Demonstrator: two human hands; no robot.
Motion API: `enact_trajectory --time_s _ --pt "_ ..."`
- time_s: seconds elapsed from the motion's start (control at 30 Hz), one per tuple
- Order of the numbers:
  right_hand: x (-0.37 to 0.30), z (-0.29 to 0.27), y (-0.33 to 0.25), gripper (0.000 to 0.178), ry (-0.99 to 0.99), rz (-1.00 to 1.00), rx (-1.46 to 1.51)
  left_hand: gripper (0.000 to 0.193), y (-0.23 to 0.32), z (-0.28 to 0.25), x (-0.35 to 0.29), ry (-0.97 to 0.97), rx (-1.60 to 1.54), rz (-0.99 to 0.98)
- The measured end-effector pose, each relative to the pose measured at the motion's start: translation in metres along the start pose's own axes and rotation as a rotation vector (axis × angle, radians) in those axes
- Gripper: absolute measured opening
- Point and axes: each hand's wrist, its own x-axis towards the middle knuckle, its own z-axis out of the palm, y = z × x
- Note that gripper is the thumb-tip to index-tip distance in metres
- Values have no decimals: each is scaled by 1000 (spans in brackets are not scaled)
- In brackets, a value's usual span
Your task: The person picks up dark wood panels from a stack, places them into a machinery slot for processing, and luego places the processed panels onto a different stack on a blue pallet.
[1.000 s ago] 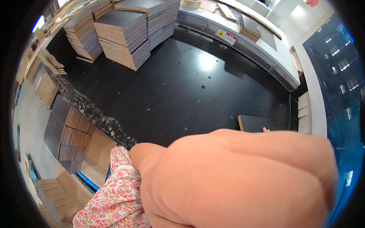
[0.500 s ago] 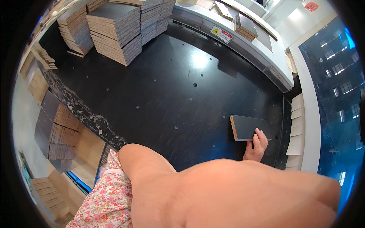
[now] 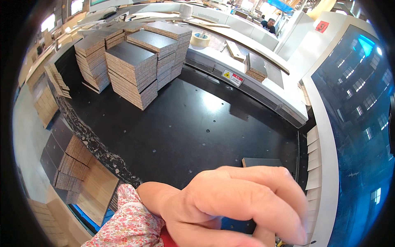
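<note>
My left hand [image 3: 242, 199] hangs large and close to the camera, across the lower middle. Its fingers are bent loosely and apart from the thumb, with nothing visible between them; the fingertips are blurred. A dark-faced chipboard piece [image 3: 261, 161] lies on the black table [image 3: 185, 144] just beyond this hand, which hides most of it. Below the left hand's fingers a patch of skin shows, possibly part of my right hand [image 3: 264, 236]; its fingers are hidden. Small yellow and black bits beside it are too obscured to name.
Stacked chipboard pieces [image 3: 131, 78] stand at the table's far left. A white machine ledge [image 3: 218, 55] along the back carries a tape roll [image 3: 200, 39] and a small board pile [image 3: 256, 66]. A blue glossy panel [image 3: 362, 123] rises at right. More boards [image 3: 74, 158] sit below left.
My left arm has drawn back, bringing its hand before the camera. The view has tilted up. The right hand, earlier on the chipboard piece, is now mostly hidden.
</note>
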Motion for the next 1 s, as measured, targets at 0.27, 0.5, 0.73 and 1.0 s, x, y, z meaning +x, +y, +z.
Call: enact_trajectory --time_s 0.27,0.5,0.73,1.0 --pt "-4 4 5 23 25 31 90 33 34 -8 0 -208 924 -483" --pt "-5 8 14 23 79 -70 84 47 33 -5 -6 -637 1094 -681" --pt "-6 9 14 23 92 -67 126 50 29 -3 -12 -703 1066 -690" --pt "-7 9 14 24 97 -64 118 51 31 -3 -12 -707 1086 -689"
